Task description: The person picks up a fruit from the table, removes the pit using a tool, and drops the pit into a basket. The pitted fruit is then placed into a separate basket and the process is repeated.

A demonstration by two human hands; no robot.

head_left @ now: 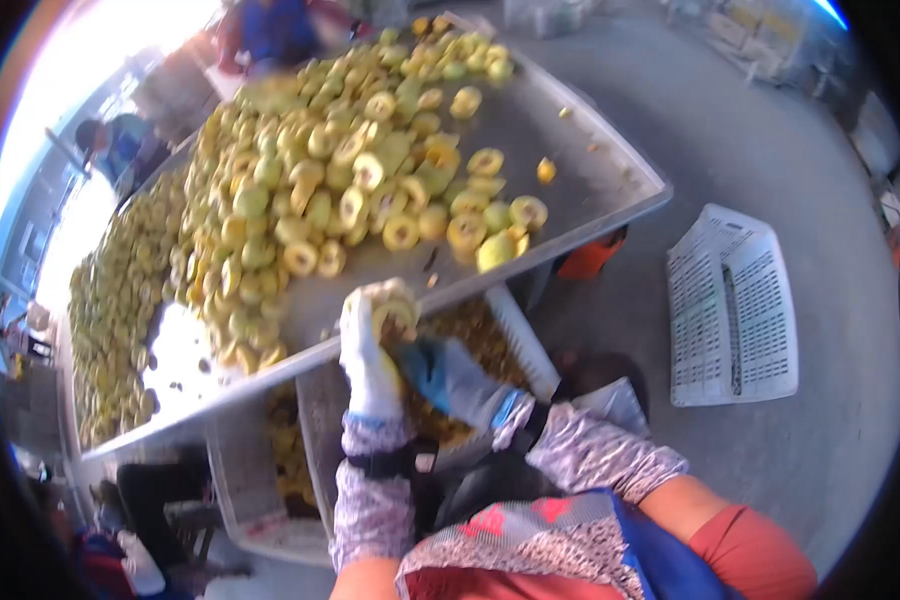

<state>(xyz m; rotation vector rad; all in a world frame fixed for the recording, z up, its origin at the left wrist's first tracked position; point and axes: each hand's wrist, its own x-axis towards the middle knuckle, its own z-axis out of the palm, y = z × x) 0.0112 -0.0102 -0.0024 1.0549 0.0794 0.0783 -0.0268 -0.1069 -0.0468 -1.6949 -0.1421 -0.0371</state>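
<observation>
A white glove covers my left hand (372,350), whose fingers are wrapped round a halved yellow-green fruit (396,312) with a brown core, just over the table's near edge. My right hand (448,378), in a blue-grey glove, is closed close beside the fruit, its fingertips at the lower side of it; what it holds, if anything, is hidden. Many cut fruits (315,190) lie heaped on the metal table (560,140) in front. Below my hands a crate (515,335) contains small brown-yellow pieces.
An empty white perforated crate (735,310) is on the floor at the right. Another crate (232,470) sits under the table at the left. An orange object (592,256) is beneath the table's right side. People (275,35) are at the far side and at the lower left.
</observation>
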